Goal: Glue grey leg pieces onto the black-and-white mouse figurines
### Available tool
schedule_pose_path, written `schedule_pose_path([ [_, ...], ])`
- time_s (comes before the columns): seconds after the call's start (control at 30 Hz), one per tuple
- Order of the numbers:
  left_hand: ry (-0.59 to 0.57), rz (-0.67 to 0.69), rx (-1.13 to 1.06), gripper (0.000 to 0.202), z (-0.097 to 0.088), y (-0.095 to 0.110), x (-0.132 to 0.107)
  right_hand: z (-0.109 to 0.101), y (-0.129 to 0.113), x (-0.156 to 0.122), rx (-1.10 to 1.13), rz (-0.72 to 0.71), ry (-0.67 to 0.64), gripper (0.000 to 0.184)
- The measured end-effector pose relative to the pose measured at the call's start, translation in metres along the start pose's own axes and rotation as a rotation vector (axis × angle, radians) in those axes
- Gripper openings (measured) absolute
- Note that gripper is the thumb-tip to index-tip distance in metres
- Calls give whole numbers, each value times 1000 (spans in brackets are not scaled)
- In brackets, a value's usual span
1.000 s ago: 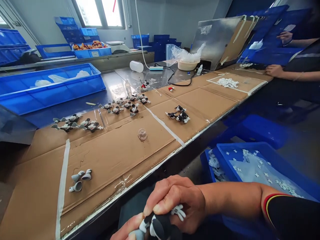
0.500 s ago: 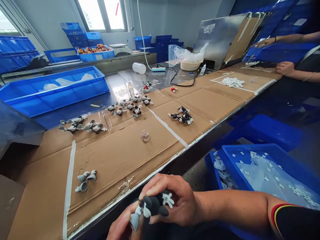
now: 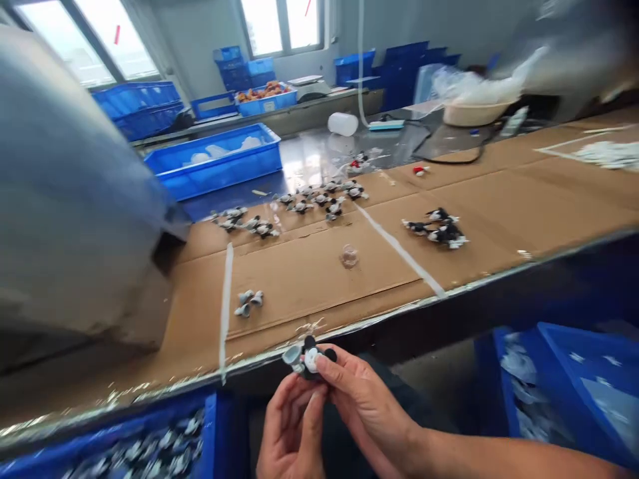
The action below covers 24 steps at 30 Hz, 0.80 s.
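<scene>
A small black, white and grey toy figure [image 3: 308, 356] is pinched between both my hands just below the table's front edge. My right hand [image 3: 367, 402] grips it from the right with thumb and fingers. My left hand [image 3: 292, 426] is under it, its fingers touching the figure's lower side. On the cardboard-covered table [image 3: 309, 279] above lie three loose grey cone parts [image 3: 248, 301], a small clear cap [image 3: 349, 255] and groups of finished figures [image 3: 439, 229].
A blue bin [image 3: 150, 449] full of similar parts sits low left; blue bins [image 3: 569, 386] with white pieces stand low right. A blue tray [image 3: 219, 159] is at the back left of the table. A big grey blurred shape [image 3: 64, 199] fills the left side.
The view has swung to the left and blurred. My hands have lifted the figure closer to the table edge and turned it. The bin at low left has come into sight.
</scene>
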<state>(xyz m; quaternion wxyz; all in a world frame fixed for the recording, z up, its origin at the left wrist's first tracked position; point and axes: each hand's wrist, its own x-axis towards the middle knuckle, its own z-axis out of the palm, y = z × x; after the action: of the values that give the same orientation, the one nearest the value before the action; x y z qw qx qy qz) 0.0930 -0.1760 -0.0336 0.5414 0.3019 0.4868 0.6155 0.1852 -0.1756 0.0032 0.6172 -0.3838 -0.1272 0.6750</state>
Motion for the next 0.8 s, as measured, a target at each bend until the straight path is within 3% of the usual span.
schedule_pose_path([
  [0.13, 13, -83, -83, 36, -17, 1, -7, 4, 25, -11, -17, 118, -41, 29],
  [0.47, 170, -34, -137, 27, -61, 16, -38, 11, 70, -19, -202, 330, -125, 37],
  [0.8, 243, -48, -197, 30, -90, 21, -50, 10, 83, -28, -416, 389, -278, 44],
])
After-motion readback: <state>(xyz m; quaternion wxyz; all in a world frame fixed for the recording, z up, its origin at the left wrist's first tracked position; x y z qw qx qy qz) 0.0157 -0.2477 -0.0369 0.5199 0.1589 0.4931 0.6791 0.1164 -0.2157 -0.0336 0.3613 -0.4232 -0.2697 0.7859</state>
